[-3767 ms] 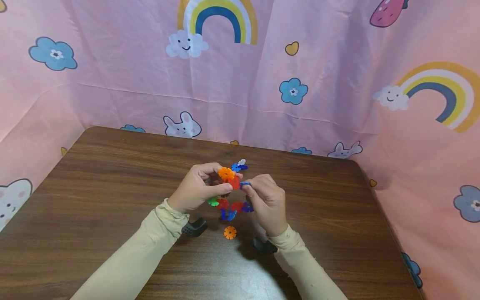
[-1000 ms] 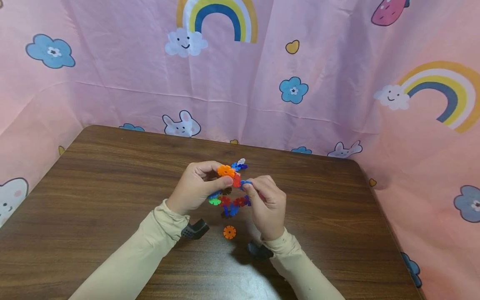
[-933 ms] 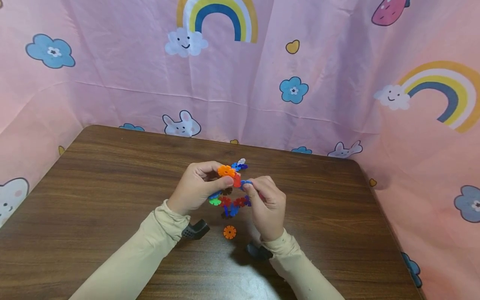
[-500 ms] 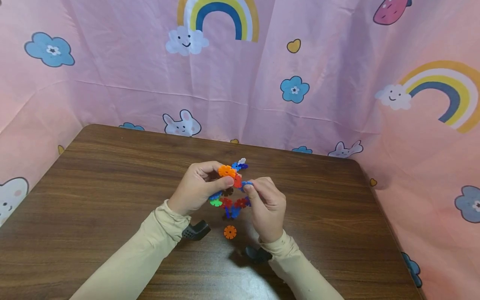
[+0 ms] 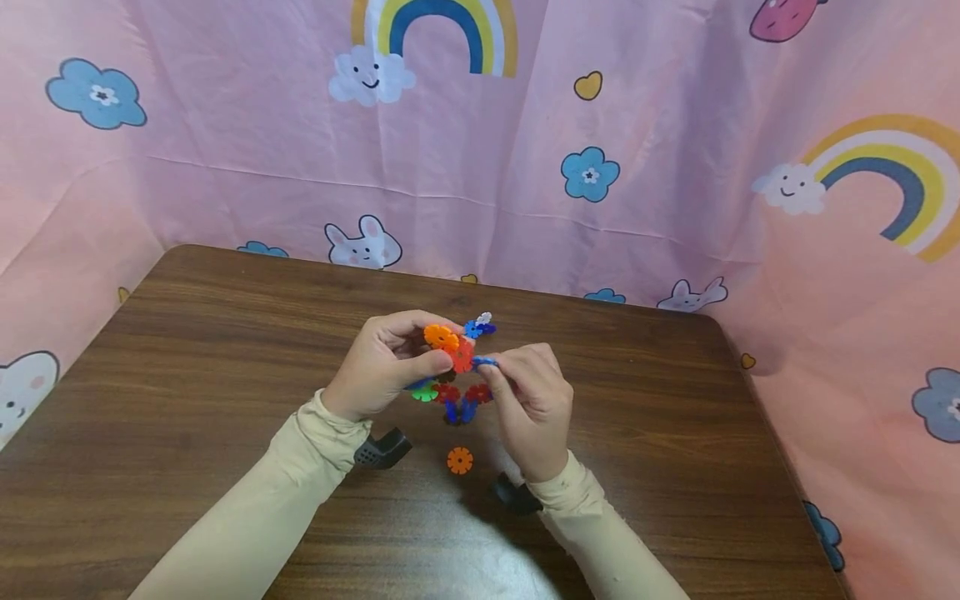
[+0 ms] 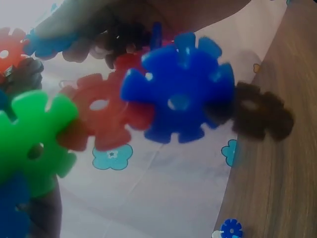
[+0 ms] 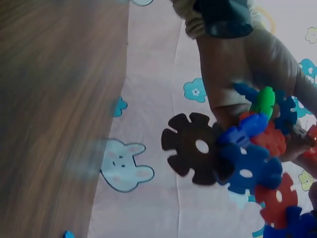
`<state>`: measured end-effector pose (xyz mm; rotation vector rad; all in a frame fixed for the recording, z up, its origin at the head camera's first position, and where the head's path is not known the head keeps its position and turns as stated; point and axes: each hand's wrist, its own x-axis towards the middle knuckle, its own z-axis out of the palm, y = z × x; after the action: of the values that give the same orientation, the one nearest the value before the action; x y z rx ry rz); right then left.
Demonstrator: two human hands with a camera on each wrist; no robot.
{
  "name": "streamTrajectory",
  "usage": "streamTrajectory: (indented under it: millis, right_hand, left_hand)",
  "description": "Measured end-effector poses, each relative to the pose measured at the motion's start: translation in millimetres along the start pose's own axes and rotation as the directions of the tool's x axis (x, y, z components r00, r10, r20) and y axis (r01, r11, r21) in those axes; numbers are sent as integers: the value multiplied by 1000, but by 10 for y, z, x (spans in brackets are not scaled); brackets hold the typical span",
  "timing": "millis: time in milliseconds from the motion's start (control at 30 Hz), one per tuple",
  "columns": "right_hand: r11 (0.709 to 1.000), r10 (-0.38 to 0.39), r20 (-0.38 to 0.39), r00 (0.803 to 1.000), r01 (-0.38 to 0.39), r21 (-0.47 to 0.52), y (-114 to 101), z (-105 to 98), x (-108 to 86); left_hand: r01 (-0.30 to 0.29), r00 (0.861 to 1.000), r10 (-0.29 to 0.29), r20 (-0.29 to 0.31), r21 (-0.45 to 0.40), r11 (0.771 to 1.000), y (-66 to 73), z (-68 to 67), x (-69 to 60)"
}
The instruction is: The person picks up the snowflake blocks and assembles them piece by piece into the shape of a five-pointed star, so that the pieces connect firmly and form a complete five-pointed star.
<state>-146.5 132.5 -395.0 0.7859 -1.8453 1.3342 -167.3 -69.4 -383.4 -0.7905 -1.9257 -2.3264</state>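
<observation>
Between the hands is a chain of interlocking notched plastic discs, in the air over the table. In the head view my left hand (image 5: 375, 362) grips it beside an orange disc (image 5: 441, 337) and a red disc (image 5: 460, 355), thumb on the red one. My right hand (image 5: 536, 404) pinches a blue disc (image 5: 486, 361) seen edge-on, which meets the red disc's right side. Below hang more joined discs: a green disc (image 6: 37, 144), a dark blue disc (image 6: 178, 89) and a dark brown disc (image 7: 195, 147). Fingers hide part of the chain.
A loose orange disc (image 5: 460, 460) lies on the wooden table (image 5: 262, 350), nearer the person. Beyond the hands is a small cluster of blue and white discs (image 5: 474, 328). Black wrist mounts (image 5: 384, 448) stick out under the sleeves. A patterned pink curtain (image 5: 465, 158) borders the table.
My left hand has shifted slightly left and up, with the orange and red discs tilting and moving left. My right hand keeps its pinch on the blue disc. The loose orange disc stays put.
</observation>
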Motion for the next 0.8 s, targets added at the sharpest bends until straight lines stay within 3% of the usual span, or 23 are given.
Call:
streamTrajectory:
  millis: [167, 333, 800]
  right_hand:
    - [997, -33, 6, 999, 33, -63, 15, -33, 5]
    - [997, -46, 22, 999, 48, -54, 39, -64, 27]
    - [998, -48, 33, 998, 49, -41, 45, -72, 29]
  left_hand:
    - [-25, 1000, 25, -18, 25, 999, -4, 4, 9]
    - [-16, 998, 18, -65, 39, 999, -15, -25, 11]
    - [11, 998, -9, -59, 35, 999, -28, 3, 2]
